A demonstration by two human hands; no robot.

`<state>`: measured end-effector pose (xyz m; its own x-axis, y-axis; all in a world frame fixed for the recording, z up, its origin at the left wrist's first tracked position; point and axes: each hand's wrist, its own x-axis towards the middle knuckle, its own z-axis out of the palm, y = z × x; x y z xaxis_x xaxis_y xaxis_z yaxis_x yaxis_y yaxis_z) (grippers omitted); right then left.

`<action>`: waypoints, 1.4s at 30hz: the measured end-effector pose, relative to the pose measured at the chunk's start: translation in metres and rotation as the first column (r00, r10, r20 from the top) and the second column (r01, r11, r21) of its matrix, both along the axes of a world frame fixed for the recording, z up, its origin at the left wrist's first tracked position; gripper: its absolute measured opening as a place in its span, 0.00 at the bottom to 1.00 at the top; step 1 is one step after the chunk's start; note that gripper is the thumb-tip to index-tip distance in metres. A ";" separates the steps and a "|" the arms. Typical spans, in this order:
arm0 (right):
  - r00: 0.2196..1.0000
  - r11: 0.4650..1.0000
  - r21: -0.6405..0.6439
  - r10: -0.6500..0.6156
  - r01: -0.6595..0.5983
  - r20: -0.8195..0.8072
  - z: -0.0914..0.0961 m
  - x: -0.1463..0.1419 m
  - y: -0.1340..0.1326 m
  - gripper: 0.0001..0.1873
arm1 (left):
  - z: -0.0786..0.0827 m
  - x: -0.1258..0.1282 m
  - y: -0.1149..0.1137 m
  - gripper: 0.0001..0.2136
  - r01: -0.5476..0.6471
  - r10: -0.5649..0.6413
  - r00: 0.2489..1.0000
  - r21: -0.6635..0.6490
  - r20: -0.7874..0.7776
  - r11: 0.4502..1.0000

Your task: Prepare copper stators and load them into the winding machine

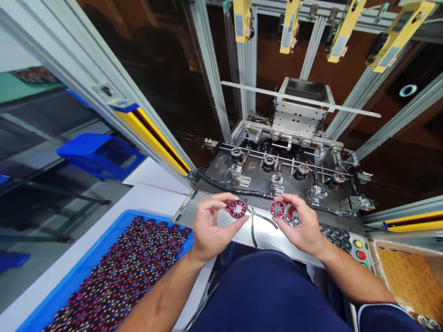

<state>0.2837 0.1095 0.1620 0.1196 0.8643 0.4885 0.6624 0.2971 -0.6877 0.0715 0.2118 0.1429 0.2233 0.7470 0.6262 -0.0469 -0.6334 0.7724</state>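
Note:
Between the thumb and fingers of my left hand [212, 226] is a round motor stator [238, 209] with red segments inside a dark ring. My right hand [302, 226] pinches a second, similar motor stator [277, 209] by its right side. Both stators are held up facing me, a small gap apart. Below and between them, a pair of pliers [253, 219] with dark handles lies on the metal ledge [238, 235]. A blue tray [129, 213] full of many such stators stands left of my left forearm.
Beyond the ledge is a machine bed [221, 163] with several round fixtures, two bearing copper-coloured parts. Yellow light-curtain bars [155, 138] flank the opening. Metal parts [335, 237] lie by push buttons [360, 254] at right, near a cardboard box [375, 258]. A blue stool [100, 154] stands left.

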 end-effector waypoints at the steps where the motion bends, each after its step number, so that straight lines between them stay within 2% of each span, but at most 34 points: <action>1: 1.000 0.999 -0.047 0.006 -0.006 -0.006 -0.012 -0.003 0.003 0.27 | -0.015 -0.003 0.003 0.24 -0.048 0.045 0.998 -0.057 -0.051 0.997; 4: 0.999 0.985 -0.165 0.048 -0.048 -0.002 -0.066 -0.019 0.016 0.25 | -0.073 -0.015 0.015 0.18 -0.200 0.148 0.960 -0.212 -0.237 0.957; 6: 0.995 0.971 -0.223 0.093 -0.086 0.020 -0.108 -0.036 0.028 0.22 | -0.112 -0.025 0.022 0.14 -0.266 0.171 0.929 -0.271 -0.328 0.925; 8: 0.986 0.951 -0.276 0.159 -0.139 0.052 -0.144 -0.055 0.043 0.18 | -0.145 -0.034 0.029 0.12 -0.316 0.173 0.895 -0.311 -0.412 0.896; 11: 0.963 0.921 -0.331 0.249 -0.204 0.100 -0.179 -0.079 0.068 0.16 | -0.174 -0.042 0.042 0.12 -0.345 0.154 0.855 -0.324 -0.495 0.881; 14: 0.952 0.914 -0.348 0.271 -0.207 0.145 -0.190 -0.092 0.087 0.17 | -0.186 -0.045 0.050 0.14 -0.354 0.147 0.823 -0.293 -0.549 0.888; 17: 0.948 0.928 -0.324 0.254 -0.183 0.190 -0.182 -0.087 0.086 0.17 | -0.184 -0.050 0.049 0.15 -0.346 0.147 0.794 -0.240 -0.590 0.907; 19: 0.947 0.944 -0.286 0.234 -0.166 0.221 -0.167 -0.069 0.071 0.17 | -0.170 -0.055 0.046 0.18 -0.332 0.157 0.780 -0.187 -0.606 0.925; 21: 0.946 0.962 -0.237 0.197 -0.136 0.257 -0.144 -0.034 0.049 0.17 | -0.145 -0.055 0.049 0.20 -0.301 0.170 0.775 -0.119 -0.608 0.946; 23: 0.946 0.979 -0.190 0.126 -0.071 0.297 -0.115 0.017 0.024 0.16 | -0.109 -0.041 0.060 0.19 -0.220 0.148 0.784 -0.046 -0.603 0.975; 25: 0.938 0.987 -0.155 0.017 0.039 0.345 -0.085 0.079 0.002 0.16 | -0.068 -0.006 0.079 0.17 -0.080 0.082 0.793 0.030 -0.603 0.996; 27: 0.914 0.975 -0.144 -0.098 0.166 0.394 -0.058 0.144 -0.012 0.16 | -0.032 0.048 0.101 0.15 0.095 -0.005 0.783 0.111 -0.622 0.989; 29: 0.877 0.947 -0.162 -0.181 0.278 0.446 -0.039 0.206 -0.019 0.14 | -0.008 0.115 0.123 0.15 0.274 -0.100 0.739 0.161 -0.666 0.948; 30: 0.853 0.927 -0.179 -0.212 0.330 0.476 -0.033 0.233 -0.020 0.13 | -0.001 0.149 0.132 0.15 0.357 -0.142 0.702 0.172 -0.697 0.918; 31: 0.829 0.903 -0.200 -0.235 0.379 0.508 -0.029 0.257 -0.020 0.12 | 0.001 0.182 0.140 0.16 0.431 -0.177 0.659 0.174 -0.731 0.885; 33: 0.780 0.851 -0.251 -0.254 0.461 0.572 -0.028 0.296 -0.017 0.12 | -0.006 0.240 0.152 0.19 0.545 -0.219 0.565 0.160 -0.796 0.823; 36: 0.734 0.780 -0.338 -0.219 0.528 0.643 -0.038 0.331 -0.007 0.15 | -0.029 0.297 0.159 0.22 0.645 -0.234 0.429 0.114 -0.872 0.756; 39: 0.723 0.735 -0.411 -0.154 0.539 0.673 -0.055 0.344 0.004 0.16 | -0.050 0.320 0.160 0.19 0.687 -0.215 0.331 0.079 -0.919 0.722; 42: 0.725 0.710 -0.459 -0.106 0.535 0.680 -0.069 0.347 0.015 0.17 | -0.060 0.324 0.162 0.16 0.704 -0.185 0.263 0.057 -0.947 0.708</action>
<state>0.6309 0.1241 0.0929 0.3366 0.9410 -0.0362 0.9377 -0.3384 -0.0786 0.3957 0.3735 0.0832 0.9977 0.0610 0.0296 0.0516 -0.9662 0.2525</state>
